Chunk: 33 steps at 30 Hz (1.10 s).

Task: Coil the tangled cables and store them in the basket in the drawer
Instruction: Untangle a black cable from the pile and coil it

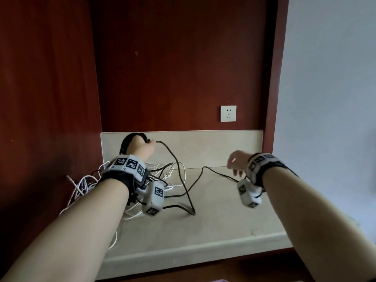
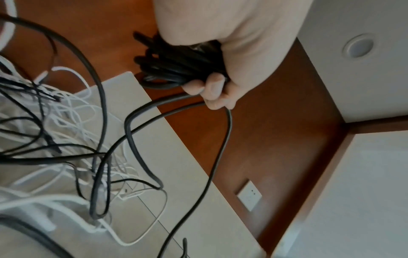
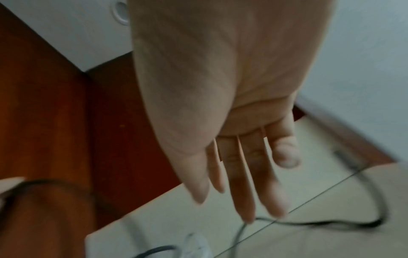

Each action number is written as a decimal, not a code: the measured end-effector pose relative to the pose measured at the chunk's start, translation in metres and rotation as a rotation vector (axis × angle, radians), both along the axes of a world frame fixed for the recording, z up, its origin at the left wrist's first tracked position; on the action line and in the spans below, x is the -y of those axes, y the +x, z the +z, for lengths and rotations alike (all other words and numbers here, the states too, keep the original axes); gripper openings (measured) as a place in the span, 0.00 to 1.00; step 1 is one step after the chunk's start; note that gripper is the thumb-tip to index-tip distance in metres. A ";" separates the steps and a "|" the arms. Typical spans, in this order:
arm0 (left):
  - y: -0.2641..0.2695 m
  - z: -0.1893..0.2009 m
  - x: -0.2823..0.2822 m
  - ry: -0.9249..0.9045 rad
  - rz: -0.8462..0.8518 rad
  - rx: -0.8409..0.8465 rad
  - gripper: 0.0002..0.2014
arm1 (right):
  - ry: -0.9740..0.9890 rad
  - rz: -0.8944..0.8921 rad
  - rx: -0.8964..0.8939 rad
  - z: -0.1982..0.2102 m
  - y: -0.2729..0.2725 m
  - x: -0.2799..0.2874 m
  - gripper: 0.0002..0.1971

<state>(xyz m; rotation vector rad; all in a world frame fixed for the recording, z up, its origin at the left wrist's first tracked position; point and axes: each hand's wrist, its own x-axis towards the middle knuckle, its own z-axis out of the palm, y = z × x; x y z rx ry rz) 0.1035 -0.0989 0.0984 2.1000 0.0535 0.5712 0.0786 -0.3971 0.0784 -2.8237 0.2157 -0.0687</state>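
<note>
The black cable [image 1: 184, 186] is partly wound into a coil [image 2: 176, 64] that the left hand [image 1: 140, 147] clenches, raised above the beige countertop [image 1: 213, 226] at its back left. The cable's loose length drops from that fist and trails across the countertop toward the right hand [image 1: 237, 162], which hovers above it with fingers [image 3: 243, 183] straight, holding nothing. A tangle of white cables [image 1: 81, 186] lies on the countertop's left end. A wall socket [image 1: 228, 113] sits above the countertop's backsplash; no lettering on it is readable.
</note>
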 end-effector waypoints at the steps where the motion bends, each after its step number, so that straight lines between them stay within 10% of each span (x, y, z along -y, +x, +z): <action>1: -0.002 0.002 0.008 0.025 -0.050 0.012 0.14 | 0.090 0.084 -0.023 -0.003 0.007 -0.025 0.10; 5: -0.009 0.008 0.028 0.118 -0.175 0.031 0.15 | 0.147 0.265 -0.027 0.000 0.016 -0.095 0.43; 9: -0.014 0.008 0.029 -0.003 -0.387 0.059 0.16 | 0.352 0.220 0.166 0.008 0.024 -0.118 0.11; 14: -0.006 0.018 -0.011 -0.364 -0.140 0.197 0.14 | 0.462 -0.135 0.237 -0.012 0.025 -0.055 0.15; 18: 0.008 0.024 -0.069 -0.527 0.235 0.246 0.17 | -0.120 -0.440 0.047 -0.023 -0.018 0.013 0.19; 21: 0.016 0.016 -0.096 -0.477 0.368 0.147 0.21 | -0.115 -0.545 0.001 -0.016 -0.038 0.042 0.14; 24: 0.019 0.001 -0.083 -0.394 0.306 0.099 0.19 | 0.302 -0.552 0.326 0.007 -0.015 0.056 0.16; 28: 0.017 -0.009 -0.047 -0.383 0.202 0.018 0.16 | 0.139 -0.243 0.554 0.043 0.017 0.015 0.15; 33: 0.024 -0.015 -0.019 -0.401 0.097 0.030 0.15 | 0.755 0.462 0.229 0.052 0.001 -0.087 0.18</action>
